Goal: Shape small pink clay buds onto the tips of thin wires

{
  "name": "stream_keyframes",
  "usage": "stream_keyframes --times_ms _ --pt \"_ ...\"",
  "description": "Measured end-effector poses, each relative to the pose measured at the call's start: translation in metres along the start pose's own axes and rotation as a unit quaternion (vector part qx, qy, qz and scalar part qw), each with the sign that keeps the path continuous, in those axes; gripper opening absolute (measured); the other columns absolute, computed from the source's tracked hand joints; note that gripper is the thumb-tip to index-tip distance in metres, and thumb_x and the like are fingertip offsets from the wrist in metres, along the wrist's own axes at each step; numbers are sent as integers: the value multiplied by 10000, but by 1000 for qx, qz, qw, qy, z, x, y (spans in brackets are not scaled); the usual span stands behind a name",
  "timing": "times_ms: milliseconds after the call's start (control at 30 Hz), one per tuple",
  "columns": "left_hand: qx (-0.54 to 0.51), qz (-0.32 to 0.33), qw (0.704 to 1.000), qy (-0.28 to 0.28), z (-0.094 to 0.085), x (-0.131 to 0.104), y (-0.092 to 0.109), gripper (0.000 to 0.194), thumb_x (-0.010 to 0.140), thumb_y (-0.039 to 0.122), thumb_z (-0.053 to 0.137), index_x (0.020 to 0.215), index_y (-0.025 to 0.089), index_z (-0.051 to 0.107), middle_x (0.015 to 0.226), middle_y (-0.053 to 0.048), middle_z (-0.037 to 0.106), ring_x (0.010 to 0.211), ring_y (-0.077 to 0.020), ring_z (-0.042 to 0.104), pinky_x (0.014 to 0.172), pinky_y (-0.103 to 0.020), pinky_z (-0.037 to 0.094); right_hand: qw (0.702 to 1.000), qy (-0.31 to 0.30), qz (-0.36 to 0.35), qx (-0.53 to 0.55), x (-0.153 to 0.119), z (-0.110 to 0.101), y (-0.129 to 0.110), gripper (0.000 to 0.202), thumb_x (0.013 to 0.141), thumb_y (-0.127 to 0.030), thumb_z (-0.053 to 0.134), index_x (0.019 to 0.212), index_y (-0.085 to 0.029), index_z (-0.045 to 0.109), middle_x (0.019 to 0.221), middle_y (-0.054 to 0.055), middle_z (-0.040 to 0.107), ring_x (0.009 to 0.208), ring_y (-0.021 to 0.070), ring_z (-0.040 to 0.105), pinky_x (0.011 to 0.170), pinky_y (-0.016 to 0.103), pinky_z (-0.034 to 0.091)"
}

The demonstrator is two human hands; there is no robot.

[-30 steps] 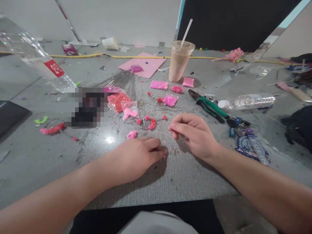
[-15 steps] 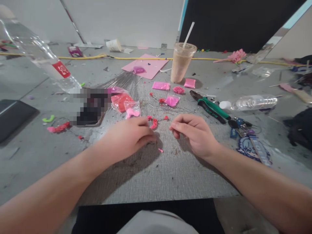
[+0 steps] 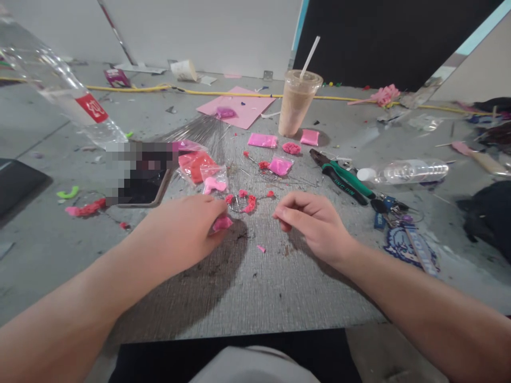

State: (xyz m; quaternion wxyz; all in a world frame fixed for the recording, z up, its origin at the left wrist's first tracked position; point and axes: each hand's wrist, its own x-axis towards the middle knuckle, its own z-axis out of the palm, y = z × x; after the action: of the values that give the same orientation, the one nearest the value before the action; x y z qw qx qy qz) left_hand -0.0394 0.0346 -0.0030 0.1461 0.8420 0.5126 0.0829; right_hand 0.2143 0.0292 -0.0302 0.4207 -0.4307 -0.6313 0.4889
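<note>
Pink clay lump (image 3: 222, 223) lies crosswise under left hand (image 3: 186, 234).

Grey table (image 3: 259, 298), pink clay lumps (image 3: 262, 140), pliers (image 3: 343, 176), cup (image 3: 296, 103)

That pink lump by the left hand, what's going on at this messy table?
A person sits at a grey table strewn with craft bits. Their left hand closes on a soft pink clay lump. The right hand rests curled nearby, fingertips pinched together; whether it holds anything is unclear. Small red clay flowers on wire lie just beyond.
</note>
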Motion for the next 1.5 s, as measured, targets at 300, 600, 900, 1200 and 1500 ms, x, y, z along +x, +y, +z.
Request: stream_keyframes --times_ms 300,600,900,1200,1500 --pt "-152 110 980 64 14 4 19 151 935 258 650 1027 222 765 874 -11 765 747 -171 704 712 -310 539 941 -44 -235 -238 -9 5 -3 93 955 -162 637 969 -137 726 805 23 742 703 105 649 693 226 512" --pt "-224 72 965 112 24 3 22 201 951 322 687 1091 192 749 974 -34 759 803 -155 736 745 -283 612 964 -19 -147 -218 -7 7 -1 87 945 -199 673 929 -172 754 811 5 777 702 107 703 652 193 535" --pt "-325 51 944 39 23 -1 31 137 994 321 648 1064 216 702 990 -2 761 799 -110 744 669 -188 592 964 -59 -128 -226 -10 8 -2 94 956 -220 642 890 -189 699 785 2 734 683 121 657 641 235 502" --pt "-249 62 965 49 24 -2 29 118 1002 293 593 967 201 658 910 4 722 766 -119 687 697 -257 550 961 -33 -128 -243 -8 5 -5 136 939 -166 584 809 -198 558 672 -45 596 585 90 526 566 226 393" --pt "-50 69 996 -19 25 2 18 224 1025 280 476 1018 197 684 950 -71 700 889 -238 675 769 -374 515 972 -57 -94 -206 -6 4 -4 130 997 -220 581 895 -191 656 758 -6 680 657 114 611 603 239 459"
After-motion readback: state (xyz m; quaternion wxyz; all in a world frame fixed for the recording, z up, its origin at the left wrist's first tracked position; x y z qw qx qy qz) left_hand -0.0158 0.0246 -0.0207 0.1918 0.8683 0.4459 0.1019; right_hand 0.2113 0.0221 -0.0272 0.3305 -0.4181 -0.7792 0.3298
